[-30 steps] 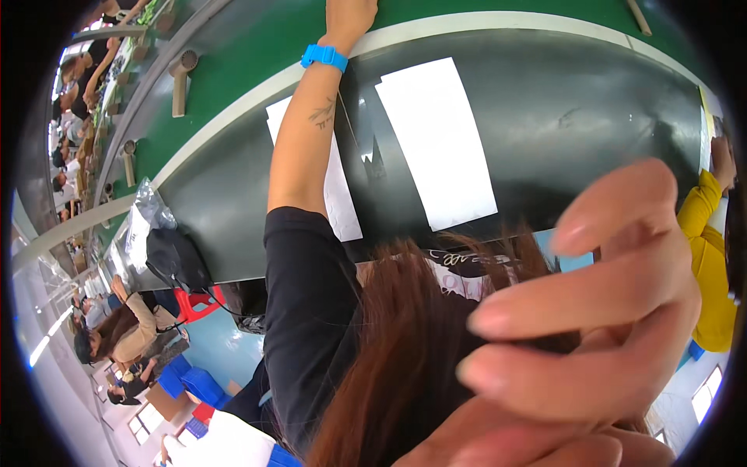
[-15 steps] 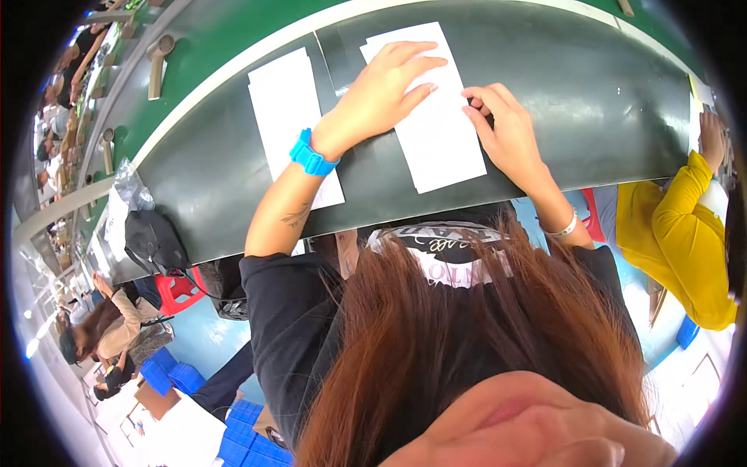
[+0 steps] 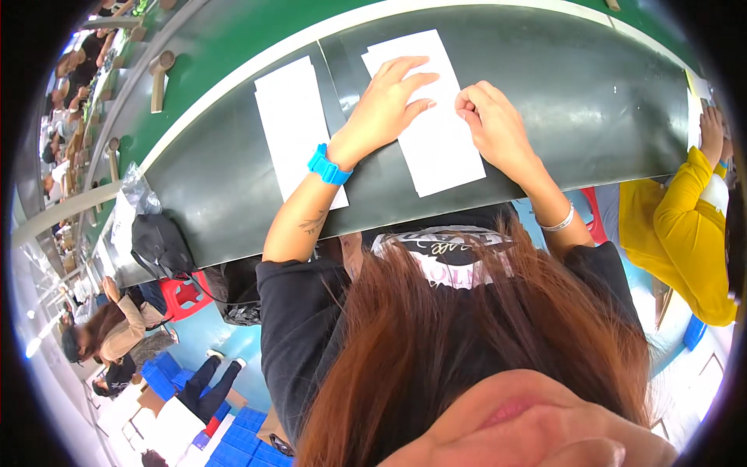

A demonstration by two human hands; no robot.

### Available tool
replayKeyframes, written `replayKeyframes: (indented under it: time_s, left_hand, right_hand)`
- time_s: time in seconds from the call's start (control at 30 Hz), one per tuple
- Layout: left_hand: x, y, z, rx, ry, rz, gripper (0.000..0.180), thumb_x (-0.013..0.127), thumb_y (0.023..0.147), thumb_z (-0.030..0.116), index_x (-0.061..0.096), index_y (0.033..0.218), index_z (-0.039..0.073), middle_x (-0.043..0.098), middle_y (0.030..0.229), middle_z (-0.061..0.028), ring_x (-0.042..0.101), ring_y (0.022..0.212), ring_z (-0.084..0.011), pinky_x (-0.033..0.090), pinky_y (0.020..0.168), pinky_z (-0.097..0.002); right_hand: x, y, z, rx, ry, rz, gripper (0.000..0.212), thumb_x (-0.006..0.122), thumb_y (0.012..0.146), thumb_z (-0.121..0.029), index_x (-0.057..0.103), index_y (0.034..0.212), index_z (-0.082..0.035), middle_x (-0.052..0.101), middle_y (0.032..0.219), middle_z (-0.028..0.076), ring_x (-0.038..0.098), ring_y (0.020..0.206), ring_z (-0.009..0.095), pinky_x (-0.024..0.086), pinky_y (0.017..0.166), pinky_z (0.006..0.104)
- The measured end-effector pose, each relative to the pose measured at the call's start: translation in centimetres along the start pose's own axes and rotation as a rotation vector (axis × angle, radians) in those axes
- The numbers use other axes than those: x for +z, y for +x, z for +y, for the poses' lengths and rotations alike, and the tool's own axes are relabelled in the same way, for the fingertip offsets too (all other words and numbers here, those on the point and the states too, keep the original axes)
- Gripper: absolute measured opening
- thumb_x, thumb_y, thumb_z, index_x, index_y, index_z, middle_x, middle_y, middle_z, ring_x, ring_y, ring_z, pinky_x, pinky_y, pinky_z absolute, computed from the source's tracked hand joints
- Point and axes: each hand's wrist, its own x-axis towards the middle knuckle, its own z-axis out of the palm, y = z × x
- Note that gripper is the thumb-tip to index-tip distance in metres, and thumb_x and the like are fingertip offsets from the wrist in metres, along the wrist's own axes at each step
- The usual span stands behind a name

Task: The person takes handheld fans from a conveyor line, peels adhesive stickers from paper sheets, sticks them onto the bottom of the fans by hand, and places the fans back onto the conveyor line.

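The paper (image 3: 445,159) is best held flat by the spread left hand (image 3: 389,101); whether the right hand (image 3: 498,128) is closed cannot be told.

The head camera looks down over a table (image 3: 576,93).

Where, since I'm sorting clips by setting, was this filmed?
Likely a factory or workshop: a long green belt-like surface beside the dark workbench, a person in yellow nearby, and blue crates.
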Motion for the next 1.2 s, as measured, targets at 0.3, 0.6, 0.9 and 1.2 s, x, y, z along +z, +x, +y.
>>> replayKeyframes:
  time_s: [0.3,0.6,0.9,1.2]
  left_hand:
    - [-0.4,0.9,0.2,-0.023,0.019,0.006,0.035,0.07,0.076,0.012,0.061,0.109,0.005,0.052,0.123,-0.0151,0.046,0.116,-0.0342,0.041,0.097,-0.042]
    - [-1.1,13.6,-5.3,-0.124,0.262,0.224,0.035,0.067,0.081,0.023,0.058,0.11,0.005,0.053,0.108,-0.0182,0.053,0.101,-0.0359,0.047,0.083,-0.0431]
    - [-3.9,18.4,-11.3,-0.008,0.229,0.571,0.015,0.059,0.074,-0.001,0.059,0.089,0.001,0.057,0.088,-0.0185,0.055,0.077,-0.0373,0.047,0.071,-0.0424]
    - [-9.3,5.3,3.3,-0.071,0.047,0.506,0.035,0.075,0.07,0.004,0.065,0.103,0.009,0.066,0.096,-0.007,0.062,0.073,-0.0189,0.05,0.061,-0.0259]
  right_hand:
    - [-2.2,0.8,0.6,-0.093,0.084,-0.072,0.009,0.06,0.082,-0.001,0.053,0.088,0.0,0.053,0.084,0.012,0.054,0.071,0.025,0.044,0.065,0.0319]
    - [-3.5,1.1,5.5,0.167,0.356,0.242,0.006,0.058,0.089,-0.003,0.053,0.088,0.002,0.051,0.086,0.002,0.047,0.072,0.008,0.04,0.067,0.0205]
    - [-3.4,2.4,4.9,0.053,0.301,0.283,0.005,0.058,0.086,0.0,0.054,0.089,0.001,0.053,0.085,0.003,0.048,0.07,0.009,0.04,0.065,0.021]
    - [-3.6,0.9,5.7,0.127,0.542,0.255,0.006,0.051,0.094,-0.002,0.051,0.099,0.0,0.05,0.088,-0.001,0.046,0.082,0.007,0.037,0.077,0.0185]
